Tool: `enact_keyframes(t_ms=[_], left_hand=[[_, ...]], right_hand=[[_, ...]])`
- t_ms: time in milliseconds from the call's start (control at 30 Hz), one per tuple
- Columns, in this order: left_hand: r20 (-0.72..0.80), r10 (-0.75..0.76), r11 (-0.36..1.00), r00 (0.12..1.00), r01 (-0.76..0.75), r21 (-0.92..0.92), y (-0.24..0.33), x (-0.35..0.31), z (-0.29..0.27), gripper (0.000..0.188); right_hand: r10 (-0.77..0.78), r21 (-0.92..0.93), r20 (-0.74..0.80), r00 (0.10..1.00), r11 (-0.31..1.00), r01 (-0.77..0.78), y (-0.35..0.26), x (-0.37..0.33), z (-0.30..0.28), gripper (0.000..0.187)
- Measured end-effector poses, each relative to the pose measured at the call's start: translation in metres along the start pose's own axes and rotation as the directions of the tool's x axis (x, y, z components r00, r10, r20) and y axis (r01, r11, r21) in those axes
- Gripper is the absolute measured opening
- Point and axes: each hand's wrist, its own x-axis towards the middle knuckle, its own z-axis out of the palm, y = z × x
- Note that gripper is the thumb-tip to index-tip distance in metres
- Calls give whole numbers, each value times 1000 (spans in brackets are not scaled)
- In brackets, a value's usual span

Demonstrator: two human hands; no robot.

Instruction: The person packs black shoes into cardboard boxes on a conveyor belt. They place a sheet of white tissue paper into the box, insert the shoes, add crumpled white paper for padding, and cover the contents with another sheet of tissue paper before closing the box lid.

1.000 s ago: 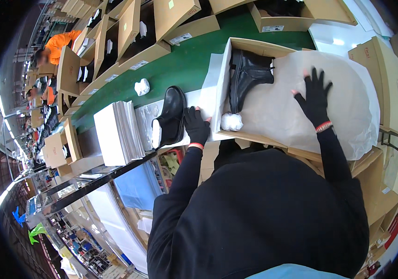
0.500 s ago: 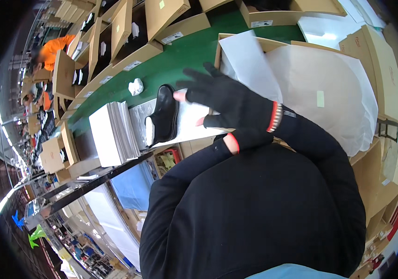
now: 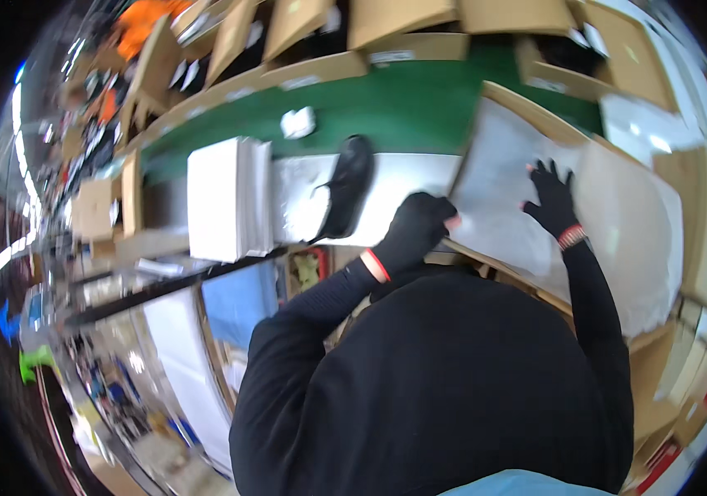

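Observation:
My right hand (image 3: 554,201), in a black glove with bare fingertips, lies with fingers spread on white tissue paper (image 3: 498,165) that lines an open cardboard box (image 3: 535,112). At the box's near left corner is my left hand (image 3: 414,229), gloved the same way, its fingers curled closed. Whether it grips the box rim or the paper is hidden. To its left, a black ankle boot (image 3: 348,186) rests on a light sheet on the bench. A crumpled white paper wad (image 3: 297,123) sits beyond the boot.
Left of the boot stands a stack of white sheets (image 3: 229,198). Open shoe boxes (image 3: 312,78) line the far side of the green bench (image 3: 411,91). More cardboard (image 3: 697,223) stands at the right. A person in orange (image 3: 143,25) is at the far left.
My hands have come apart from their crossed position. The right moved right onto the paper, while the left now shows at the box corner. The lifted paper sheet now lies down in the box.

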Motion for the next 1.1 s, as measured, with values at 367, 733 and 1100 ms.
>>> enact_keyframes(t_ms=[367, 733, 1100], left_hand=[[-693, -716, -249, -85, 958, 140, -304, -282, -298, 82], [-801, -532, 366, 275, 928, 76, -264, -296, -360, 38], [-260, -268, 942, 928, 196, -273, -104, 9, -174, 43]], right_hand=[[-276, 556, 125, 953, 815, 163, -149, -6, -13, 58], [-259, 628, 314, 914, 778, 5, -233, 29, -31, 28], [125, 227, -431, 894, 974, -26, -109, -20, -49, 54]])
